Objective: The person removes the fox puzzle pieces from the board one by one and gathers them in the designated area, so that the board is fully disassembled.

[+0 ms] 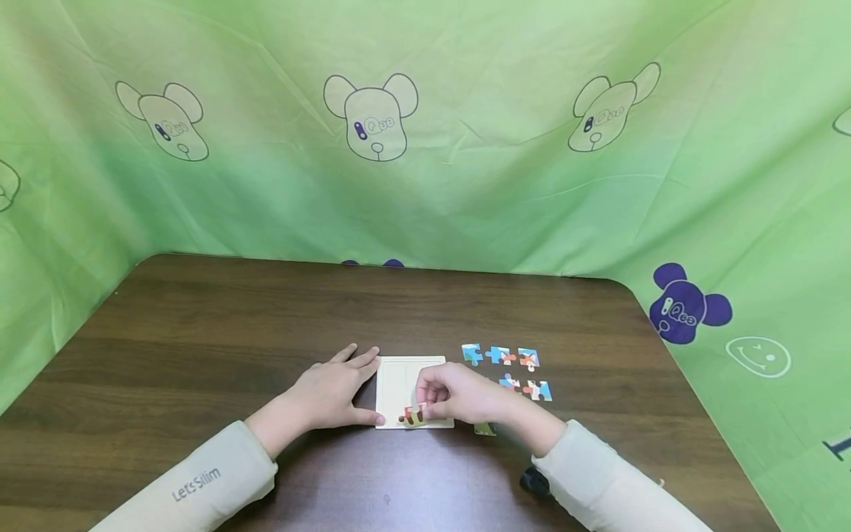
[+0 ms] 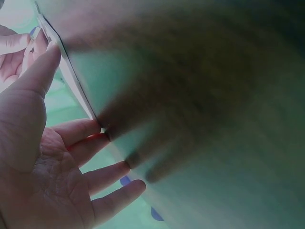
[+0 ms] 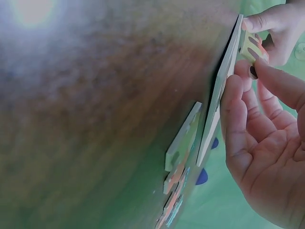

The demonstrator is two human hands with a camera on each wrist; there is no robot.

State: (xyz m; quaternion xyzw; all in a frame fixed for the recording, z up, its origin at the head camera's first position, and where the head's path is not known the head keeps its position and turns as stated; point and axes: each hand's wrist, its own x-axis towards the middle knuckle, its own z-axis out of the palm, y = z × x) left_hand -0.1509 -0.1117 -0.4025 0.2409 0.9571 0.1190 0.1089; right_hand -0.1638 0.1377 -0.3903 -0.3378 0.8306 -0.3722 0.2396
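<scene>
A pale square puzzle board lies flat on the table. My right hand is over its right part and pinches a jigsaw puzzle piece between thumb and fingers. That piece is yellow-green with brown and red patches; in the right wrist view the puzzle piece is tilted above the board. With fingers spread, my left hand touches the board's left side, the thumb at its lower left corner. In the left wrist view the left hand's fingers look straight.
Several loose puzzle pieces lie in rows right of the board, some partly hidden by my right hand and forearm. A green piece sits near the board's lower right corner. A black object is by the right sleeve. Green cloth hangs behind the table.
</scene>
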